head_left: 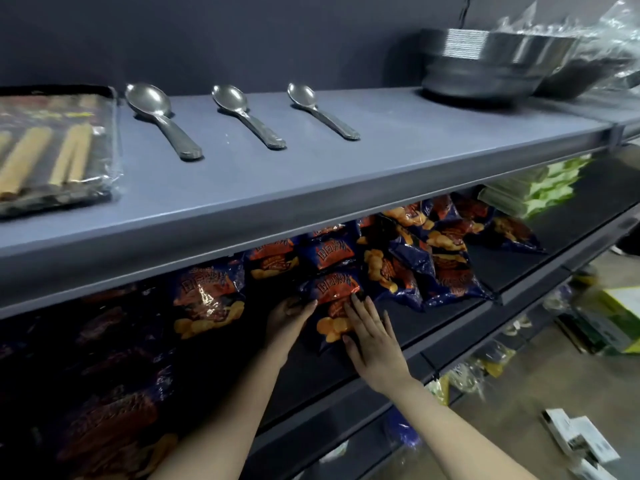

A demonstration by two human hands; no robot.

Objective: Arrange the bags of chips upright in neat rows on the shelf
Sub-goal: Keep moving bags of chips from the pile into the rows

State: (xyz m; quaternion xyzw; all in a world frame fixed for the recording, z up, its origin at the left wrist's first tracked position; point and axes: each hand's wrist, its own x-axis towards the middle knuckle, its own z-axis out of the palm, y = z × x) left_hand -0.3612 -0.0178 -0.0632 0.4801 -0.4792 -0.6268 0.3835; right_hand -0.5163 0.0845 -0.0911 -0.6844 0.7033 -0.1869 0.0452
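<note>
While the left hand (pixel 291 315) curled round the left edge of the bag of chips (pixel 334 297) and the right hand (pixel 372 341) pressed flat, fingers straight, the bag stood on the shelf (pixel 426 327) near its front. Likely risk: the slick film slipped and the bag toppled forward, or it knocked the slumped bags (pixel 446 268) to the right.

Dark matte wall (pixel 242 36) runs along the back, well above the fingers (pixel 363 310). Grey-blue upper shelf board (pixel 311 174) sits just above them w/ a paler front lip. Light hits its top; the space under it is dim. Black shelf deck (pixel 433 323) lies under & to the right of the fingers, its dark metal front rail (pixel 311 410) on the near side. Brownish concrete floor (pixel 536 375) shows lower right, beyond the rail.
</note>
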